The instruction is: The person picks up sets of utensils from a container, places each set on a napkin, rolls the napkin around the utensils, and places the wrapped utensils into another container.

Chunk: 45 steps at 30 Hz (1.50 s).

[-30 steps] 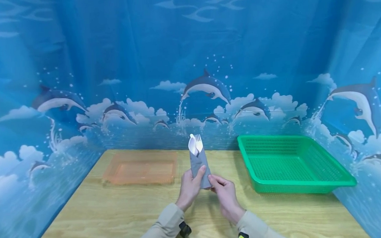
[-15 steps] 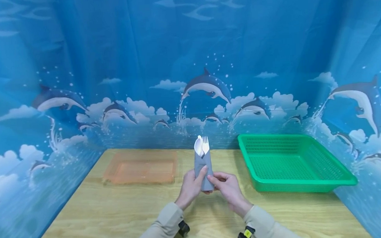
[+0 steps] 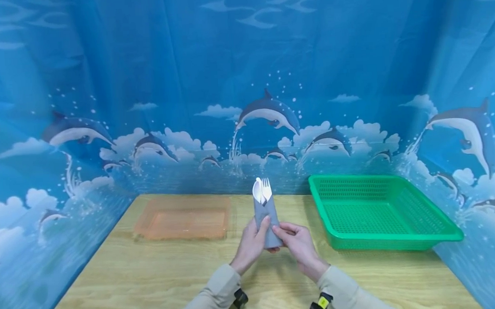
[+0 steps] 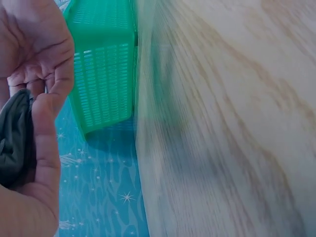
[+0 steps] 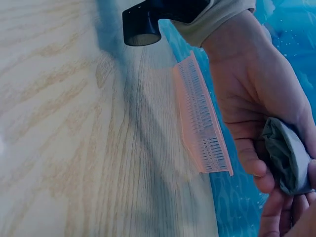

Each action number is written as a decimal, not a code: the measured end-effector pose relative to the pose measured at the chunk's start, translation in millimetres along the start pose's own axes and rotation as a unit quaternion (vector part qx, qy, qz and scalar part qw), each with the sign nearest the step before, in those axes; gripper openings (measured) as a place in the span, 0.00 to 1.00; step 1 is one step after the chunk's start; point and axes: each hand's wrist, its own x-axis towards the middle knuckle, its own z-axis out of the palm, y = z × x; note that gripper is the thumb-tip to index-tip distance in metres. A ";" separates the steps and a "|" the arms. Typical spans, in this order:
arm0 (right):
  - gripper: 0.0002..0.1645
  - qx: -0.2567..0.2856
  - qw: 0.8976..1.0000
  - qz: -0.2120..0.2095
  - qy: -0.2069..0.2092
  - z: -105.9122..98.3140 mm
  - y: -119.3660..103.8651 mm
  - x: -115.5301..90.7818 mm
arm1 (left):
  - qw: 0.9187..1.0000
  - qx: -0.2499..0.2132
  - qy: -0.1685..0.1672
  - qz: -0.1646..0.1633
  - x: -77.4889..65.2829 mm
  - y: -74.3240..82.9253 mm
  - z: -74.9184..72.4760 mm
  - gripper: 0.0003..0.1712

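A grey cloth napkin [image 3: 272, 238] is wrapped into a narrow pouch, held up above the middle of the table. Out of its top stick the white bowl of a spoon [image 3: 257, 191] and, just to the right, the tines of a fork [image 3: 267, 188]; their handles are hidden inside. My left hand [image 3: 249, 244] grips the pouch from the left, its thumb across the front. From the right, my right hand [image 3: 301, 248] pinches the lower edge, thumb in front and fingers behind. The folded bottom end of the napkin shows between both hands in the right wrist view.
A green perforated basket [image 3: 396, 243] stands at the right of the wooden table [image 3: 153, 278]. At the back left lies a shallow orange basket [image 3: 184, 234]. A blue dolphin-print curtain [image 3: 211, 73] closes off the back and sides.
The wrapped cutlery has moved slightly to the right and turned more upright over the second. My right hand has shifted a little right, keeping its pinch; the last half second shows hardly any motion.
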 end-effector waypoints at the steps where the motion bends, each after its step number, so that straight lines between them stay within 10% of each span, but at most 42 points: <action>1: 0.23 -0.001 1.000 0.000 -0.002 -0.7 -0.2 -0.2 | 1.000 -0.004 -0.005 -0.004 -0.8 0.5 -0.2 0.26; 21: 0.20 -0.027 0.999 0.007 0.015 -22.5 -6.5 3.8 | 0.998 -0.032 -0.048 -0.031 -3.1 3.3 -1.1 0.24; 45: 0.38 -0.071 0.996 0.046 -0.018 -130.6 -59.9 17.2 | 0.998 -0.017 -0.060 -0.030 -3.4 4.3 -4.0 0.18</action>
